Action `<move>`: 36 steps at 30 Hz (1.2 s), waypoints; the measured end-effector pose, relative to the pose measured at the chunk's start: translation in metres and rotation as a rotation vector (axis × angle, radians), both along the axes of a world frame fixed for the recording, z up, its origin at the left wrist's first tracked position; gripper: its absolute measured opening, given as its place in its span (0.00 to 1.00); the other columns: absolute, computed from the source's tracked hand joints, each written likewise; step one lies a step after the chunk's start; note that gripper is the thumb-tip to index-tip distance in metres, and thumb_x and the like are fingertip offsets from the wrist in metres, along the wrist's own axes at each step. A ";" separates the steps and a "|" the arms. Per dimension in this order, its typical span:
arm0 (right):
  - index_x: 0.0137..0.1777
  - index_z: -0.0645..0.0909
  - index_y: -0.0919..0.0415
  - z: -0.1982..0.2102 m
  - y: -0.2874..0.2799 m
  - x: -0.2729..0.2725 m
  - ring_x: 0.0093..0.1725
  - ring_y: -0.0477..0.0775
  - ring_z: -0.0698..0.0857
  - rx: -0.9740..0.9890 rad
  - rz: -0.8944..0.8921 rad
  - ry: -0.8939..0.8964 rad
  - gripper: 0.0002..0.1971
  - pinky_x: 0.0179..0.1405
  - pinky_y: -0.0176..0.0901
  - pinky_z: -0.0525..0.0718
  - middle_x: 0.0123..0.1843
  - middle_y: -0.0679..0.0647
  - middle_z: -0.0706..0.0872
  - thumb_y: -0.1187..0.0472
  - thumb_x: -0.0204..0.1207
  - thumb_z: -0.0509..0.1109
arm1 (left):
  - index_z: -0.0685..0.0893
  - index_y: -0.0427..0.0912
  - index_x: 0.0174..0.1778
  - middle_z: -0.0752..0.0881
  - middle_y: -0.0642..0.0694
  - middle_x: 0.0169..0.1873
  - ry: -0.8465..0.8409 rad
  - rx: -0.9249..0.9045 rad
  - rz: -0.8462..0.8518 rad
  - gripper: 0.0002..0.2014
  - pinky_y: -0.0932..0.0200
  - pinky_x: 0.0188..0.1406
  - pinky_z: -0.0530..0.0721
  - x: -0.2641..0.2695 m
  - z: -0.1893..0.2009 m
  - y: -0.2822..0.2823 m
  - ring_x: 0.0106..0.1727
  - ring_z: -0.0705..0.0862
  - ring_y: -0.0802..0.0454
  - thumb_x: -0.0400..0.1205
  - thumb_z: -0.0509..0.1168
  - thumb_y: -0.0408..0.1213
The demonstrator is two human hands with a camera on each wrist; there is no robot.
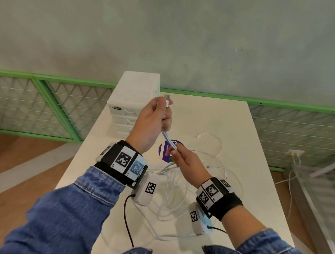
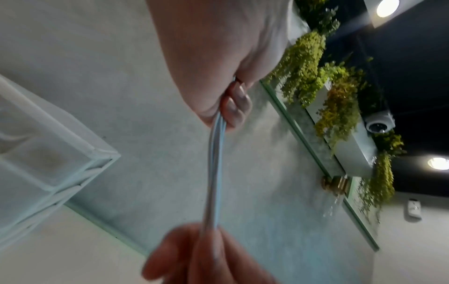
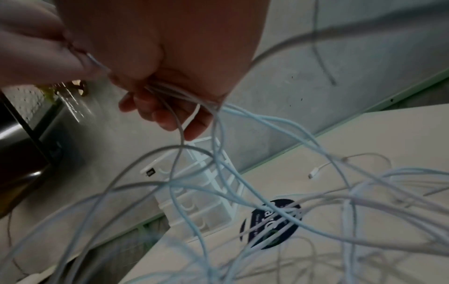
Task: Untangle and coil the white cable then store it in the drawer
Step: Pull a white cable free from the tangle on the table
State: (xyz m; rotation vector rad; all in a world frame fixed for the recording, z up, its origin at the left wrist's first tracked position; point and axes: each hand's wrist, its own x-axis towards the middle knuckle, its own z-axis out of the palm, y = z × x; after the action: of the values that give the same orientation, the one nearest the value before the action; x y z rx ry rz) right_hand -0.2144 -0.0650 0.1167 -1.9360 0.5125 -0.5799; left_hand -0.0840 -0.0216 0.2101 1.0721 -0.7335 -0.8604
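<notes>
My left hand [image 1: 159, 114] is raised above the table and grips the white cable [image 1: 168, 142] near its USB plug [image 1: 167, 97], which sticks up out of the fist. Several strands run taut down to my right hand [image 1: 177, 154], which pinches them just below. In the left wrist view the strands [image 2: 213, 173] stretch from the left fingers [image 2: 237, 107] to the right fingertips [image 2: 206, 253]. Loose tangled loops [image 3: 243, 192] hang below my right hand [image 3: 165, 80] and spread over the table [image 1: 243, 193]. The white drawer unit [image 1: 130, 102] stands at the back left, drawers closed.
A round purple sticker [image 1: 165, 152] lies on the table under the hands. Another cable end with a small plug [image 1: 199, 137] lies to the right. A green mesh fence [image 1: 44, 105] runs behind the table. A wall socket with cords [image 1: 294, 155] is at the right.
</notes>
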 end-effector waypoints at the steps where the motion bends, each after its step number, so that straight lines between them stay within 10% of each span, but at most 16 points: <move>1: 0.44 0.77 0.42 -0.004 -0.003 -0.001 0.34 0.37 0.77 -0.006 -0.028 -0.009 0.11 0.40 0.30 0.75 0.33 0.31 0.81 0.56 0.83 0.55 | 0.72 0.41 0.42 0.64 0.55 0.20 0.011 -0.032 0.028 0.15 0.68 0.19 0.63 0.005 0.002 0.000 0.18 0.60 0.60 0.89 0.46 0.42; 10: 0.49 0.83 0.48 0.006 -0.026 0.002 0.42 0.30 0.82 0.076 -0.110 -0.057 0.10 0.45 0.23 0.77 0.44 0.38 0.86 0.62 0.81 0.61 | 0.77 0.38 0.49 0.80 0.45 0.33 -0.102 0.307 0.319 0.10 0.58 0.38 0.83 0.051 -0.048 0.016 0.36 0.84 0.47 0.86 0.59 0.42; 13: 0.51 0.85 0.52 0.010 -0.027 0.010 0.43 0.30 0.82 -0.008 -0.097 0.019 0.09 0.46 0.23 0.77 0.44 0.37 0.86 0.60 0.81 0.62 | 0.68 0.35 0.73 0.77 0.37 0.60 -0.390 0.690 0.363 0.29 0.54 0.56 0.79 0.072 -0.064 0.021 0.60 0.78 0.41 0.79 0.69 0.43; 16: 0.51 0.86 0.55 0.014 -0.031 0.016 0.47 0.46 0.85 -0.075 -0.094 0.089 0.10 0.49 0.35 0.78 0.45 0.44 0.88 0.58 0.81 0.62 | 0.71 0.35 0.71 0.75 0.36 0.65 -0.815 0.601 0.525 0.26 0.56 0.64 0.69 0.071 -0.059 0.026 0.69 0.72 0.40 0.79 0.68 0.39; 22: 0.52 0.86 0.57 0.026 -0.036 0.029 0.45 0.57 0.85 -0.177 -0.086 0.121 0.10 0.48 0.46 0.79 0.45 0.53 0.90 0.60 0.81 0.62 | 0.83 0.43 0.53 0.86 0.49 0.43 -0.769 0.456 -0.139 0.16 0.65 0.41 0.77 0.028 -0.045 0.018 0.45 0.82 0.58 0.88 0.52 0.45; 26: 0.49 0.82 0.51 0.040 -0.043 0.029 0.35 0.55 0.81 -0.176 -0.094 0.058 0.05 0.39 0.46 0.78 0.35 0.56 0.85 0.59 0.80 0.63 | 0.78 0.46 0.33 0.75 0.52 0.24 -0.759 0.437 -0.120 0.20 0.61 0.30 0.71 0.027 -0.046 0.015 0.25 0.74 0.58 0.87 0.52 0.48; 36: 0.47 0.77 0.55 0.028 -0.057 0.021 0.35 0.51 0.80 -0.202 -0.092 0.077 0.06 0.39 0.35 0.76 0.34 0.49 0.81 0.66 0.80 0.61 | 0.68 0.43 0.27 0.65 0.51 0.21 -0.547 0.222 -0.119 0.21 0.68 0.22 0.64 0.015 -0.008 0.004 0.19 0.63 0.59 0.87 0.53 0.46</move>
State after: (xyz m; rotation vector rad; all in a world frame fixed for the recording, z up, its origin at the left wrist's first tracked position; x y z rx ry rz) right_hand -0.1929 -0.1219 0.1447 -2.1415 0.6135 -0.6379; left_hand -0.0691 -0.0181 0.2018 1.5014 -1.1856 -0.7645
